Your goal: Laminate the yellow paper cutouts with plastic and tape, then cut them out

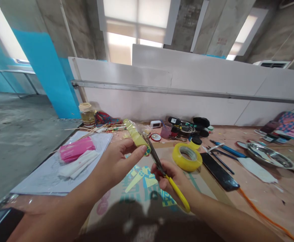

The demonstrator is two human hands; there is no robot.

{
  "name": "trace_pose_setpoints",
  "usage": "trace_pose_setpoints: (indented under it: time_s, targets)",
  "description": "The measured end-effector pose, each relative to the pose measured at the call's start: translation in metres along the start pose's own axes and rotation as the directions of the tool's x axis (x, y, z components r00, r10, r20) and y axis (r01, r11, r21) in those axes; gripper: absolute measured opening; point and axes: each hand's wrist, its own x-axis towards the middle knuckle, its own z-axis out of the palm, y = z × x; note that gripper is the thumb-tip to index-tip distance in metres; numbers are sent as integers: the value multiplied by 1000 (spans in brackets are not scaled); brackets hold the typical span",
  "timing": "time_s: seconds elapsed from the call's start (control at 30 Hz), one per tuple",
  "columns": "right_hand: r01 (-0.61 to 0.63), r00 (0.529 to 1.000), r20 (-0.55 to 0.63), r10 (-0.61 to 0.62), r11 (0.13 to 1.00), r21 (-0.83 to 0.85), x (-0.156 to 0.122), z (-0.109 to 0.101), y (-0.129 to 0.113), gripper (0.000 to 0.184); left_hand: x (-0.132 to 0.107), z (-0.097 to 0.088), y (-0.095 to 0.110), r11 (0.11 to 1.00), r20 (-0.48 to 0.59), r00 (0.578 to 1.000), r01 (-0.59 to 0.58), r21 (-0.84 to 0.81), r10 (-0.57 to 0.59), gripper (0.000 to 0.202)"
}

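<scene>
My left hand [123, 158] pinches a long yellow-green cutout [134, 132] with a rounded end and a small blue-green pattern near the thumb. Clear film seems to stick out along its far edge. In my right hand [172, 174] are scissors [178, 195] with yellow handles, their metal blades pointing up and away, right beside the cutout's edge. Whether the blades touch it I cannot tell. Below both hands lies a printed sheet [127, 206] with yellow, blue and pink shapes, partly in shadow.
Right of my hands lie a yellow tape roll [187, 157], a black phone [219, 171] with an orange cord, and a metal dish [270, 155]. On the left, a pink packet [77, 149] rests on white papers [43, 174]. A jar [86, 114] and thin sticks stand behind.
</scene>
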Motion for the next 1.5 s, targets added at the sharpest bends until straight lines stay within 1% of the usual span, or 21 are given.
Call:
trace_pose_setpoints:
  time_s: [0.13,0.27,0.4,0.57,0.77,0.87,0.97,1.2,1.33,1.5]
  targets:
    - [-7,1000,-8,7,1000,-27,1,-1,-1,46,0,-1,2,999,-24,1000,-17,29,18,32]
    - [-24,999,-24,23,998,-54,1,-1,-3,41,-1,-3,4,997,6,1000,-29,67,28,36]
    - [-22,1000,-25,19,993,-117,1,-2,-6,43,1,-5,4,992,29,999,-43,121,40,37]
    - [-32,999,-11,31,993,-109,2,-3,-4,47,2,-8,7,976,21,998,-63,207,60,37]
    - [-46,999,-21,44,993,-112,2,-3,-2,43,1,-10,11,976,34,996,-92,195,87,32]
    - [-68,997,-29,66,993,-97,2,-2,-4,37,1,-10,10,979,42,996,-80,187,73,33]
    - [-69,997,-24,67,992,-108,3,-2,-5,34,2,-10,10,982,56,997,-68,175,59,34]
    - [-67,998,-14,65,985,-160,4,-3,-7,44,2,-10,15,975,46,996,-80,207,72,33]
    - [-52,999,-16,50,982,-180,5,-1,-10,47,1,-10,14,974,31,996,-83,211,78,31]
    - [-41,999,-26,37,985,-166,5,-2,-7,54,1,-11,9,986,23,992,-123,116,121,26]
